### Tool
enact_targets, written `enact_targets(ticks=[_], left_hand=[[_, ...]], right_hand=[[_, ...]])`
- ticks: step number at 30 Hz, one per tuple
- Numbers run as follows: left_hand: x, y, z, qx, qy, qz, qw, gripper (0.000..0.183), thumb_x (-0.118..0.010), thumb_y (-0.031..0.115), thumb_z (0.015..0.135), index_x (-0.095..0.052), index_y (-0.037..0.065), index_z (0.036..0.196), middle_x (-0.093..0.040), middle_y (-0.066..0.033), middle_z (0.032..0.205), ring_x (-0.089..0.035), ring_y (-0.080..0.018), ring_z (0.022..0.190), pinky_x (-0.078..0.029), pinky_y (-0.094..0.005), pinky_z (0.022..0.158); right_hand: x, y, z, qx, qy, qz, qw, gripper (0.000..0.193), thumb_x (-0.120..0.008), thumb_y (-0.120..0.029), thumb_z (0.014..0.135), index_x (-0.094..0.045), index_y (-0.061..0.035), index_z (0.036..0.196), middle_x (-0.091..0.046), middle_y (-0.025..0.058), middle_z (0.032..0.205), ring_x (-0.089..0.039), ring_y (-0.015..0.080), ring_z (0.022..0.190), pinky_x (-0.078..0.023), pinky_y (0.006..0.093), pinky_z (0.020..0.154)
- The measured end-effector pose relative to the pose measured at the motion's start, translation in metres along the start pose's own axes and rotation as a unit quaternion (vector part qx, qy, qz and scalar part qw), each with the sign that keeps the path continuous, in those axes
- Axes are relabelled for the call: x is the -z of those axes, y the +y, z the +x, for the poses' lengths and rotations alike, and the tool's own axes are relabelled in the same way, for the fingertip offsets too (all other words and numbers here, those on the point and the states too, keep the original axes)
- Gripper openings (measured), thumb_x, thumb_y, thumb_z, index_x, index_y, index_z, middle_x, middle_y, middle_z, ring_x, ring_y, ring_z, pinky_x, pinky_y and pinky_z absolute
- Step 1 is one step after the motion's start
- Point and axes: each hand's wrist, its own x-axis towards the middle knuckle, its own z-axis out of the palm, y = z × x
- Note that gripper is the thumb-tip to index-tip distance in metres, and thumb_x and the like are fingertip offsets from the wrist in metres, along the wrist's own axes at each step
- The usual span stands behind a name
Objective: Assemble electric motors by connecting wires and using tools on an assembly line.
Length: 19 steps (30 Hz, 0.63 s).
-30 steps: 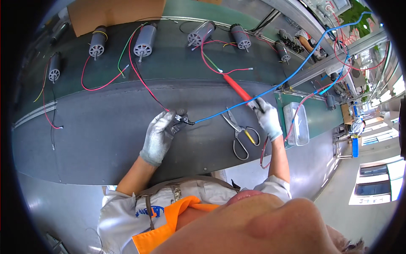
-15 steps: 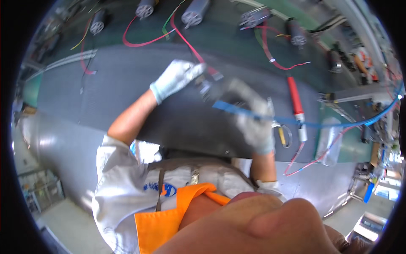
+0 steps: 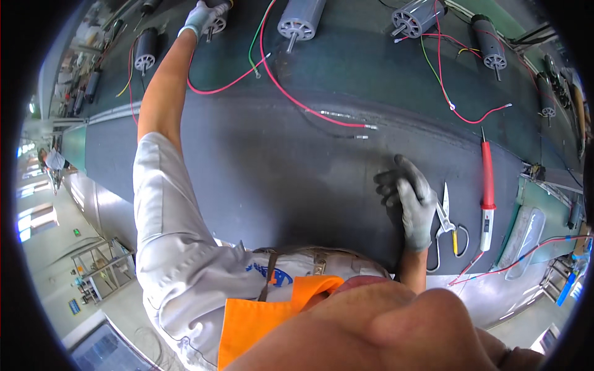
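Note:
My left hand, in a pale work glove, reaches far out to the upper left. It grips the side of a grey electric motor; the frame's upper edge cuts off part of both. My right hand, gloved with dark, dirty fingertips, hovers over the near right of the mat. Its fingers are loosely curved and apart, with nothing in them. Just right of it lie scissors. A second motor trails a red wire whose metal-tipped end lies mid-bench, beside a black wire's terminal.
More motors stand along the far side, among them a dark one and a smaller one, with red, green and yellow leads. A red-and-white corded tool with a thin tip lies right of the scissors, near a clear plastic tray.
My left hand has gone from the wire ends at the middle to the far-left motor. My right hand has drawn back beside the scissors. The blue hose no longer crosses the bench.

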Motion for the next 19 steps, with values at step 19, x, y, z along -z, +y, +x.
enact_targets(ticks=[19], left_hand=[[0.099,0.073,-0.378,-0.039,-0.161,0.090,0.982,0.121,-0.084,0.050,0.068,-0.019,0.004,0.159,-0.046,-0.0387,0.141,-0.051,-0.0525,0.129,-0.044,-0.0480,0.110]], right_hand=[[-0.008,0.015,-0.012,0.242,-0.020,-0.247,0.938,0.030,-0.063,-0.005,0.094,-0.065,0.0034,0.124,-0.071,0.0191,0.120,-0.070,0.0300,0.110,-0.052,0.0355,0.095]])
